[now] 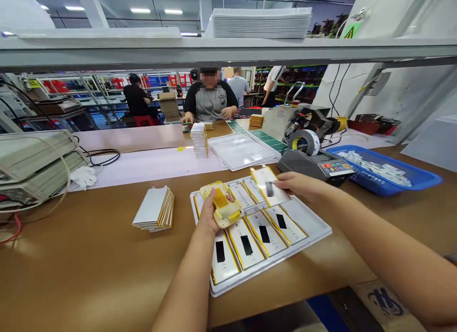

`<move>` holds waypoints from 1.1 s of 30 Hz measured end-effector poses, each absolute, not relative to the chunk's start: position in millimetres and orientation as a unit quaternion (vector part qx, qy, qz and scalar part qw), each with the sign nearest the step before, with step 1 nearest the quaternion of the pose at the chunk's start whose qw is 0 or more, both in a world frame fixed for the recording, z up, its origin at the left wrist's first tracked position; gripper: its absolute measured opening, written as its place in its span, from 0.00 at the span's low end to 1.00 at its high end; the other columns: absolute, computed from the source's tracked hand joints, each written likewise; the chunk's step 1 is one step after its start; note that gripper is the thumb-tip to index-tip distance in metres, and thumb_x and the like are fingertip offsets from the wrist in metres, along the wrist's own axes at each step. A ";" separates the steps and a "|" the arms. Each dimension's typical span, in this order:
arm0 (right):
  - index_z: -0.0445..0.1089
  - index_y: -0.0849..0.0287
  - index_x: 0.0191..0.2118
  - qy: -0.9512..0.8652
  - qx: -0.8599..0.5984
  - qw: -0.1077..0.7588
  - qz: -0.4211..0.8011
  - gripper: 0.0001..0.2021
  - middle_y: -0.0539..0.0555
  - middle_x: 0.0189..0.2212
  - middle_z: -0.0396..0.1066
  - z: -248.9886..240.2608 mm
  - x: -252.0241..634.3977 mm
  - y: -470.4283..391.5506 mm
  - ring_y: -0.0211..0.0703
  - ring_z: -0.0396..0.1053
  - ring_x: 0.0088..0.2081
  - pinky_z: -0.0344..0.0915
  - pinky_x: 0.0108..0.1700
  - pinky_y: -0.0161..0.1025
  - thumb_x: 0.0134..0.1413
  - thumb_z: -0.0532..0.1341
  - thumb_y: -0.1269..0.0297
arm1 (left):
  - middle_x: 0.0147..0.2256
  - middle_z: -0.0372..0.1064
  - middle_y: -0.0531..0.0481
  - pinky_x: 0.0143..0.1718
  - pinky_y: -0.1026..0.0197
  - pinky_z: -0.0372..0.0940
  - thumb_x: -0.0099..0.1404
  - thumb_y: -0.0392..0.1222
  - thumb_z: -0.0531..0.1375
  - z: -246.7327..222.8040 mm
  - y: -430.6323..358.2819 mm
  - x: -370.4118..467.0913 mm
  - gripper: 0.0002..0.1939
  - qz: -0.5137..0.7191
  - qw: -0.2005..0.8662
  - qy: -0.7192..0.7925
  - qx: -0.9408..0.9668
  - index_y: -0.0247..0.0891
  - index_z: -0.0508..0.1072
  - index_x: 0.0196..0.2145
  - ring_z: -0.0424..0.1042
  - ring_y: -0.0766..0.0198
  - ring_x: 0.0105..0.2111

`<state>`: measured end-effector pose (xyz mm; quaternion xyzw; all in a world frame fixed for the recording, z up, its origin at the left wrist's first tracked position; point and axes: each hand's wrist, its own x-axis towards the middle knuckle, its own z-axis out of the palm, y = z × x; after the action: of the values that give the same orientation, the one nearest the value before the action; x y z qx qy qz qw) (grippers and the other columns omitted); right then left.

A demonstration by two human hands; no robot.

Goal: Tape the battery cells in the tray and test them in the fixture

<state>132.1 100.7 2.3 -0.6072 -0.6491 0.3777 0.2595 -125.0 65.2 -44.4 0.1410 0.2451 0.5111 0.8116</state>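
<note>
My left hand (211,210) is closed round a pale yellow plastic fixture (223,203) with an orange-yellow middle, held over the left part of a white tray (314,222). Between the fingers of my right hand (300,184) is a flat white battery pack (267,186), blurred, with a dark patch on it; it is above the tray's back row. In the tray's front row lie several battery packs (246,241) with yellow edges and black tape pieces. More packs lie in the back row, partly hidden by the fixture and my hands.
A stack of battery packs (155,208) stands left of the tray. Behind are a taller stack (199,141) and white trays (243,148). A tape dispenser (314,165) and a blue basket (385,179) of small white pieces stand right. A person (210,98) sits opposite; a shelf (228,51) crosses overhead.
</note>
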 end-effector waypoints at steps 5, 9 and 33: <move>0.67 0.64 0.27 -0.713 -0.556 0.170 0.392 0.10 0.51 0.21 0.66 13.9 15.1 100.5 0.34 0.59 0.22 0.56 0.25 0.32 0.49 0.53 0.65 | 0.33 0.70 0.44 0.40 0.48 0.62 0.56 0.56 0.51 -42.2 62.0 -127.2 0.24 0.555 0.788 0.213 0.161 0.35 0.67 0.43 0.70 0.54 0.36; 0.70 0.62 0.30 -0.797 -0.529 0.082 0.278 0.17 0.56 0.30 0.70 20.2 6.5 103.8 0.42 0.65 0.31 0.58 0.32 0.35 0.53 0.50 0.55 | 0.35 0.70 0.41 0.40 0.48 0.62 0.55 0.61 0.48 -37.9 61.6 -131.8 0.30 0.565 0.783 0.206 0.157 0.34 0.67 0.44 0.69 0.52 0.39; 0.67 0.57 0.36 -0.727 -0.686 -0.025 0.001 0.11 0.55 0.34 0.71 -56.8 174.2 181.8 0.44 0.67 0.33 0.54 0.30 0.35 0.51 0.49 0.66 | 0.30 0.69 0.43 0.32 0.46 0.65 0.49 0.66 0.51 -32.8 82.6 -162.0 0.32 0.515 0.790 0.321 0.088 0.35 0.67 0.39 0.71 0.52 0.31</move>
<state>174.2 181.8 -56.8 -0.6857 -0.7274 0.0011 -0.0254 -162.0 82.6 -32.8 0.0875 0.3207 0.5152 0.7900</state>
